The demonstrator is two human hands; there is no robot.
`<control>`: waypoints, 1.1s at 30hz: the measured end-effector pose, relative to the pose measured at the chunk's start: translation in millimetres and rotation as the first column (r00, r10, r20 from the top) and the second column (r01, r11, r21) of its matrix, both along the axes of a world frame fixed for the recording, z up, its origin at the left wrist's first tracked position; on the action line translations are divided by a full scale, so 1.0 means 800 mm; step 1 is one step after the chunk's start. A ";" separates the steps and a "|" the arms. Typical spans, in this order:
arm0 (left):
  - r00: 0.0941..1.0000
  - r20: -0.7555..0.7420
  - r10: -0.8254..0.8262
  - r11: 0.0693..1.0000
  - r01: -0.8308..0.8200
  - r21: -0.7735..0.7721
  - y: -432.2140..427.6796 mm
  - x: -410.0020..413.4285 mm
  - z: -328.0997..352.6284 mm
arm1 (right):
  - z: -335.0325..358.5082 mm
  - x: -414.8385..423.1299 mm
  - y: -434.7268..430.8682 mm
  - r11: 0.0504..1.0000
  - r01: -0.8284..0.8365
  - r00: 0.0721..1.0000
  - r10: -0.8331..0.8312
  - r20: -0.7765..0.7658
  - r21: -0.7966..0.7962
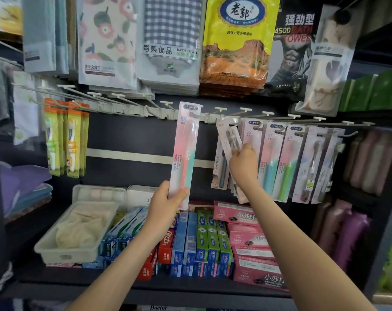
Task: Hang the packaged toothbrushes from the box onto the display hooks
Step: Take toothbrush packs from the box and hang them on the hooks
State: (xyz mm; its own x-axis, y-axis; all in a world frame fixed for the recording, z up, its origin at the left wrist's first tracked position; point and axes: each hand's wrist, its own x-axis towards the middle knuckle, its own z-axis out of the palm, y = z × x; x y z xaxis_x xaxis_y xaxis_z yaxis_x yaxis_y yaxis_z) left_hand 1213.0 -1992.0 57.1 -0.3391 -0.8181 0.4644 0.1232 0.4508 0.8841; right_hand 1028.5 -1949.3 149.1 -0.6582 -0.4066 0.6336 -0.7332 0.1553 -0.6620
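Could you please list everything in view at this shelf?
pink-and-teal toothbrush pack: one, pink and teal, centre, at a hook
white toothbrush pack: one, white, tilted, right of centre
hanging toothbrush packs: several, pink, teal, green, hooks at right
orange packs: several, orange and yellow, hooks at left
display hooks: one row, grey, across the middle
towel packs: several, mixed colours, top
toothpaste boxes: many, blue, green, red, pink, bottom shelf
tray: one, off-white, bottom left
left hand: one, grips the pink-and-teal toothbrush pack's lower end
right hand: one, holds the white toothbrush pack
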 end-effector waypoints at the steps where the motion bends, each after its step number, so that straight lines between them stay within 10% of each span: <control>1: 1.000 0.002 0.000 1.000 0.000 0.001 -0.003 0.002 -0.002 | 0.000 0.000 -0.005 1.000 0.007 0.999 -0.007 0.036 -0.015; 16: 1.000 0.017 0.006 1.000 -0.006 -0.012 -0.015 0.021 -0.007 | -0.033 0.005 -0.021 0.992 -0.128 0.978 0.124 0.169 0.014; 23: 0.994 0.105 -0.042 0.983 0.060 -0.172 0.015 -0.035 0.007 | -0.031 0.061 0.046 0.772 -0.609 0.769 0.631 0.099 -0.182; 29: 0.945 0.260 -0.199 0.934 0.263 -0.240 0.048 -0.100 0.025 | -0.022 0.024 0.076 0.879 -0.413 0.901 0.433 0.033 -0.239; 33: 0.964 0.258 0.068 0.890 0.058 -0.453 0.028 -0.121 0.037 | -0.026 -0.032 0.112 0.958 -0.248 0.968 0.240 -0.073 -0.144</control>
